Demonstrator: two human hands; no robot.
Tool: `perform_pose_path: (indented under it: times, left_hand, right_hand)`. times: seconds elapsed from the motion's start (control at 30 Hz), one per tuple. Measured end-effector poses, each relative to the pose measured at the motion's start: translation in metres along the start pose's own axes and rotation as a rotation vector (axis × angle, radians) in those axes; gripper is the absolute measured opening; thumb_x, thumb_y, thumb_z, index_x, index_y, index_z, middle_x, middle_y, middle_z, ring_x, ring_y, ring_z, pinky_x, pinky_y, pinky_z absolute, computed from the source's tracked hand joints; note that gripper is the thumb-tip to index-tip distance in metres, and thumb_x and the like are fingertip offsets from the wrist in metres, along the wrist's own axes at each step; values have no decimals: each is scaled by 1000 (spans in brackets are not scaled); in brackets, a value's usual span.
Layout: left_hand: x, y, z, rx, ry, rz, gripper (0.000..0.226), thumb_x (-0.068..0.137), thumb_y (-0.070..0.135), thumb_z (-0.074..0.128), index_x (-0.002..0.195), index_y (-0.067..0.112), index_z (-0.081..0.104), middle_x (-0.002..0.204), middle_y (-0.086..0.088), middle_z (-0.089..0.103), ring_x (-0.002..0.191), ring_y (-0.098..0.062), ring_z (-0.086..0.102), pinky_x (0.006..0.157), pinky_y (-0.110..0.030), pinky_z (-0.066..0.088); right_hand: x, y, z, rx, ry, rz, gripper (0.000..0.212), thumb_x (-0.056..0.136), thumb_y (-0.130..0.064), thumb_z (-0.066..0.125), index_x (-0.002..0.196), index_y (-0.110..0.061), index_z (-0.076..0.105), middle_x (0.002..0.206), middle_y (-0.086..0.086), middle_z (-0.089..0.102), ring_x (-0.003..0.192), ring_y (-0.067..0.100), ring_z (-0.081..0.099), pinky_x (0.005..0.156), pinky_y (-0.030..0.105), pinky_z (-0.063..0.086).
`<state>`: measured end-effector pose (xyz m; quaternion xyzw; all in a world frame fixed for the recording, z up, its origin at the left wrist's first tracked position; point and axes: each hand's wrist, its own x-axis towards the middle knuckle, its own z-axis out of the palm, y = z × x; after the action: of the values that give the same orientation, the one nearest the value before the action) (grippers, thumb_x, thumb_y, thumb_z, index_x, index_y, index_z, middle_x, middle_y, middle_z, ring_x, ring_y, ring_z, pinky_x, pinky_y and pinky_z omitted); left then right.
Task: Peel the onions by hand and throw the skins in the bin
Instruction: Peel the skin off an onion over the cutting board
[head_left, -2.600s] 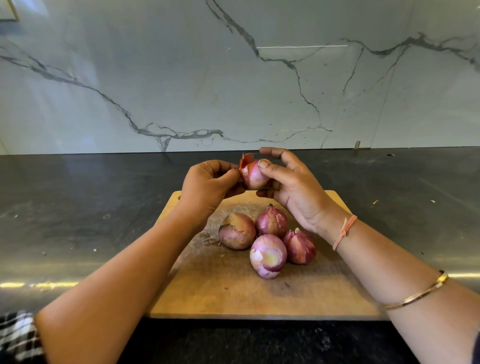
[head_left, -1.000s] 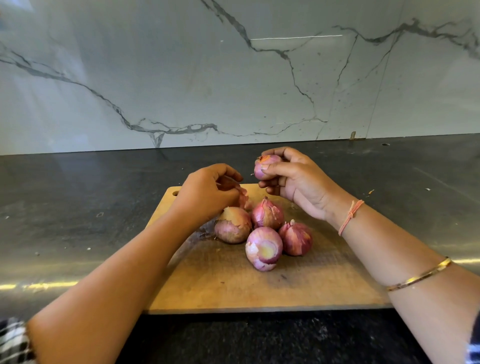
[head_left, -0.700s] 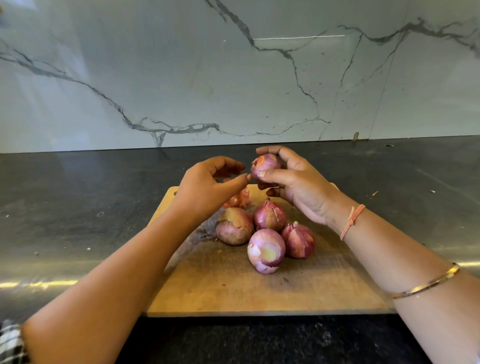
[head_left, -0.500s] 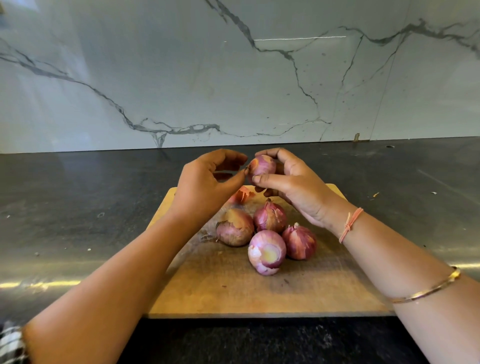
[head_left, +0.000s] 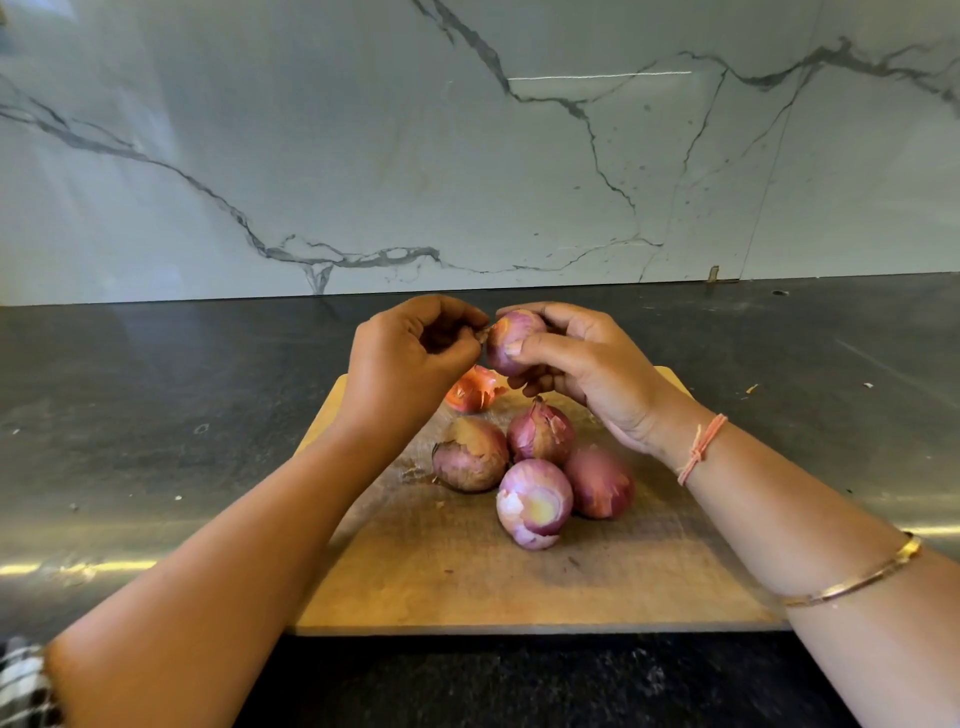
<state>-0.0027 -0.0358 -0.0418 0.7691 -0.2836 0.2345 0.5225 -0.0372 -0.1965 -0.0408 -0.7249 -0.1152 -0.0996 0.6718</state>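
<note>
Right hand (head_left: 589, 371) with onion (head_left: 511, 338) over four others (head_left: 535, 501)

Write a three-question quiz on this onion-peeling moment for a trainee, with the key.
1. True or false: the right hand holds an onion above the cutting board.
2. How many onions lie on the board? A two, B four, C seven.
3. Fill in: the left hand pinches a bit of ___ at the held onion's end.
Key: 1 true. 2 B. 3 skin.
</note>
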Motion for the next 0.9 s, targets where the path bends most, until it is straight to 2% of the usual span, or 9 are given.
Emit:
perform_pose_path:
  times: [0.1,0.17,0.3,0.43,0.53,0.63,0.73,0.9]
  left_hand:
    - [1,-1,1,-23,-7,-19,32,83,1,64,79,33,66,79,14,69,73,-3,66,73,-17,54]
    - [0,0,2,-32,-17,-22,32,83,0,64,79,32,66,79,12,70,74,-4,67,73,-16,54]
    - [4,-4,-3,-73,32,-67,31,84,-1,63,80,30,65,78,8,70,78,-14,68,77,-24,56]
    - [6,-7,-7,-74,54,-117,31,84,0,62,78,31,65,79,5,69,81,-22,68,81,-33,57]
    - [1,-1,-4,-57,-15,-107,27,86,4,63,79,31,66,80,8,70,78,-11,68,77,-24,56]
    - [-3,6,-1,-62,-67,-49,16,84,12,67,85,28,67,83,11,69,77,-1,66,71,-15,53]
    - [-4,8,0,-57,-92,-9,13,82,14,71,93,21,69,89,8,70,80,-1,68,73,-17,55]
    - [-5,8,0,1,-74,25,12,82,13,71,90,22,69,86,12,70,77,0,67,73,-20,56]
  right_hand:
    - [0,-1,1,-8,12,23,26,70,-24,61,96,-20,66,84,3,66,69,11,61,64,25,49]
    - [1,-1,1,-9,17,27,27,71,-27,58,95,-19,66,82,4,65,67,12,60,63,25,48]
    - [1,-2,0,110,20,38,30,71,-26,50,98,-14,57,77,10,62,57,14,58,57,26,47]
    - [1,-2,-4,253,16,36,29,70,-21,50,96,-8,47,74,14,67,59,16,59,56,24,48]
    - [2,-3,-3,272,28,59,29,66,-17,53,94,-11,53,91,19,62,66,19,59,56,24,50]
    - [2,-2,-2,262,23,66,34,65,-15,54,99,-11,58,91,13,61,69,19,61,59,25,51]
    - [2,0,-1,236,2,48,34,66,-13,57,100,-12,59,89,8,62,73,16,63,64,26,53]
    - [0,1,-1,179,-2,54,37,66,-14,61,103,-16,60,99,10,61,83,17,62,76,32,52]
